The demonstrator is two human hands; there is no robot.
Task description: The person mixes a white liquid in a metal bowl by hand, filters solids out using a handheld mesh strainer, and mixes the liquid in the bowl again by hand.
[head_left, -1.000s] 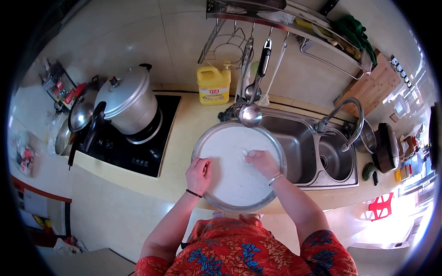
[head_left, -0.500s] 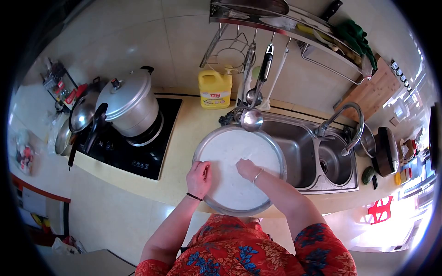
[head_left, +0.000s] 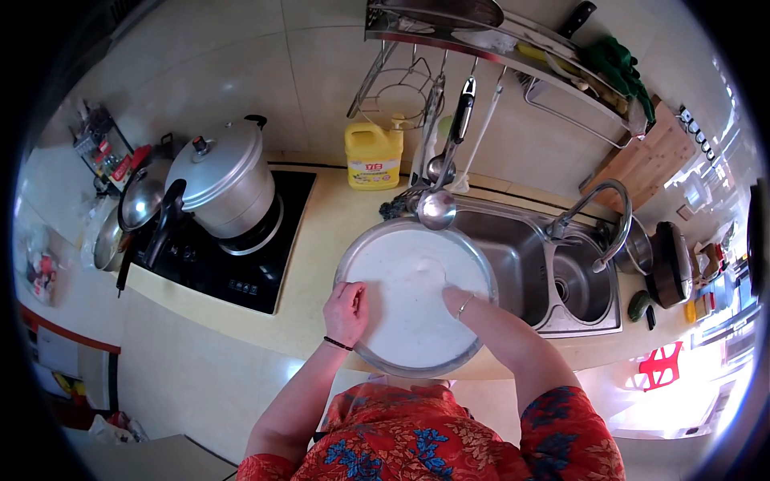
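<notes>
A wide metal basin [head_left: 488, 329] full of white liquid [head_left: 401, 321] stands on the counter in front of me. At its left rim, my left hand [head_left: 345, 314] is closed with curled fingers, holding the edge. A dark beaded bracelet circles that wrist. My right hand [head_left: 457, 298] dips into the liquid on the right side, sunk close to the wrist. Its fingers are hidden under the white surface, so their shape cannot be made out. A thin bangle [head_left: 465, 306] sits just above. Faint ripples and a smooth raised patch show in the liquid beyond this hand.
A double sink [head_left: 513, 264] with a curved faucet [head_left: 618, 192] adjoins the basin's right side. Ladles [head_left: 437, 210] hang close over its far rim. A yellow detergent jug [head_left: 374, 160] stands behind. On the left, a large lidded pot [head_left: 228, 180] sits on a black cooktop [head_left: 265, 276].
My right hand has moved right and sunk deeper into the white liquid, hiding the knuckles that showed before. My left hand stays at the rim.
</notes>
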